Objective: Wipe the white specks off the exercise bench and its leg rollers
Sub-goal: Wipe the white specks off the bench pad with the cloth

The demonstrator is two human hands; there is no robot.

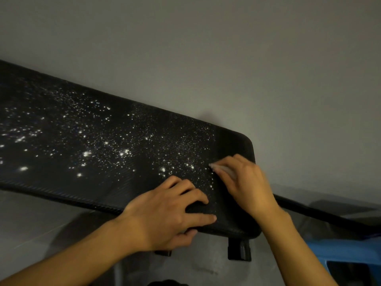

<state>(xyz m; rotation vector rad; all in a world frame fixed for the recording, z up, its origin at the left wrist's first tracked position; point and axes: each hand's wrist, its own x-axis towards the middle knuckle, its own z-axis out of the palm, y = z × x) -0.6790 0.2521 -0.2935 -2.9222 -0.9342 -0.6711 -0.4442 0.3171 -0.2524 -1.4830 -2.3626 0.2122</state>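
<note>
The black, ribbed exercise bench ran across the view from 9 o'clock to 4 o'clock, against a grey wall. White specks lay thick over most of its pad; the strip at its 3 o'clock end looked clean. The left hand clasped the near edge toward 5 o'clock, fingers bent on top, thumb tucked under. At its 2 o'clock the right hand, blurred, pinched a pale wipe against the pad, beside the specks.
</note>
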